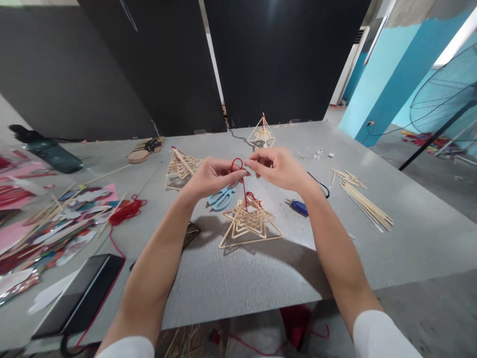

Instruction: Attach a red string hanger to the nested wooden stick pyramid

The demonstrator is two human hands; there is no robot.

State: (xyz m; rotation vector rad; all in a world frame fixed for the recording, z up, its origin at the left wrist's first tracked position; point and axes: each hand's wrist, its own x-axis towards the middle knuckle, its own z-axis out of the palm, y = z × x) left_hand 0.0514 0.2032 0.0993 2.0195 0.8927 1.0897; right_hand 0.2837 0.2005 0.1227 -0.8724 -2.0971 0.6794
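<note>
Both hands are raised over the middle of the grey table. My left hand (pixel 219 175) pinches a red string (pixel 244 191), which forms a small loop between the hands. Close beside it, my right hand (pixel 274 166) has thumb and fingers pressed together at the loop; what lies between them is too small to make out. The string runs down to a layered wooden stick frame (pixel 249 223) standing on the table below. Light blue scissors (pixel 221 199) lie just behind that frame, partly under my left hand. Another stick frame (pixel 181 166) stands left of my left hand.
A third stick frame (pixel 263 132) is at the back. Loose sticks (pixel 367 206) and a blue tool (pixel 299 207) lie right. At left are red yarn (pixel 126 211), paper scraps (pixel 74 223), a black device (pixel 80 296) and a bottle (pixel 52 151). The grey table (pixel 410 233) ends near my forearms.
</note>
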